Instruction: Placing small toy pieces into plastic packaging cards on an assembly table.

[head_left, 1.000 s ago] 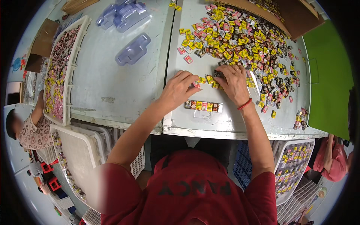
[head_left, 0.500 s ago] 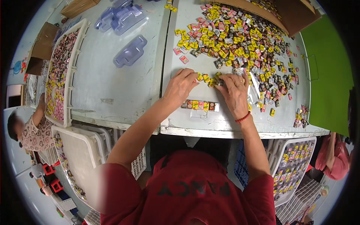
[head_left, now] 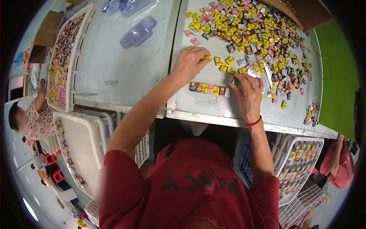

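My left hand (head_left: 189, 65) pinches a small yellow box (head_left: 208, 57) between thumb and fingertips. My right hand (head_left: 248, 91) has its fingertips closed on a small black box (head_left: 234, 81), just beyond the right end of a row of small boxes (head_left: 210, 89). That row, in black, brown, yellow and pink, lies side by side with a clear plastic piece (head_left: 207, 99) showing under its near side. Several loose yellow boxes (head_left: 223, 67) lie between my hands. Past them spreads a large pile of mixed small boxes (head_left: 248, 30).
Blue-tinted plastic trays (head_left: 138, 32) lie on the left table. A white crate (head_left: 72, 76) of small boxes stands further left, near a co-worker (head_left: 36, 120). An open cardboard box (head_left: 310, 15) sits behind the pile. At lower right stands a white crate (head_left: 301, 168) of packed rows.
My hands have moved apart. The right has drawn away from the yellow boxes toward the row's right end, now with a black box; the left holds a yellow box. The view has shifted slightly.
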Action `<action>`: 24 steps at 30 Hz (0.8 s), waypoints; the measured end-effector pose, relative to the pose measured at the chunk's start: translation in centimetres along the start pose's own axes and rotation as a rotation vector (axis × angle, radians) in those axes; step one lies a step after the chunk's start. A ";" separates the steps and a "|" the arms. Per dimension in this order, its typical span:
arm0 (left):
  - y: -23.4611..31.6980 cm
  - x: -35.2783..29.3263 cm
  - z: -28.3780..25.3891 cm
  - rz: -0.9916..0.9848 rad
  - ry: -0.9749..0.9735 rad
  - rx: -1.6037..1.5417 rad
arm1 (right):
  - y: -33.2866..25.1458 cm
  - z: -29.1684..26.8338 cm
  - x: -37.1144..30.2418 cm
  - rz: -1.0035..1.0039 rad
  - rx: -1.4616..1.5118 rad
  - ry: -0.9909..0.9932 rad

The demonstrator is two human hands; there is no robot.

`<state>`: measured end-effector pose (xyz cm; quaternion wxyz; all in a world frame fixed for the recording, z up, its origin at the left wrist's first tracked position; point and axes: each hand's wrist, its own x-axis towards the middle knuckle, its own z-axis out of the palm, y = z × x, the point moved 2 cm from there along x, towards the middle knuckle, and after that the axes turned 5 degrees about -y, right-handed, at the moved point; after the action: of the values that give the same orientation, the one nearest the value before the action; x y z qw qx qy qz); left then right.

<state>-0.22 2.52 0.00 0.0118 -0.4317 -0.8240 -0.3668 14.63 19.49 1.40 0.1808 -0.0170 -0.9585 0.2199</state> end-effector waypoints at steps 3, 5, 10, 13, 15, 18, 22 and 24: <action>2.4 -2.7 -2.3 0.006 -0.008 -0.063 | -2.0 -0.2 -0.5 -0.027 0.060 -0.063; 4.1 -5.2 -2.6 0.028 -0.015 -0.124 | -3.0 0.2 -1.3 -0.036 0.068 -0.085; 6.1 -8.6 -0.9 0.152 -0.149 -0.098 | -4.7 1.7 -3.2 -0.086 0.081 -0.099; 5.4 -9.0 0.1 0.191 -0.190 -0.006 | -4.8 2.1 -3.6 -0.091 0.054 -0.099; 5.2 -9.1 0.4 0.233 -0.188 0.038 | -4.7 2.3 -3.8 -0.086 0.048 -0.074; 5.2 -9.3 0.9 0.242 -0.130 -0.002 | -4.7 2.3 -4.0 -0.067 0.037 -0.038; 5.2 -10.0 1.6 0.200 -0.063 -0.015 | -4.4 2.8 -4.9 -0.110 0.001 0.013; 5.1 -10.3 1.9 0.222 -0.025 -0.015 | -4.6 3.0 -5.2 -0.123 -0.020 0.026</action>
<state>10.44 -1.71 -1.81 0.0386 -0.5248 -0.7686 -0.3639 18.65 13.47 -0.89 0.2065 0.0374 -0.9574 0.1984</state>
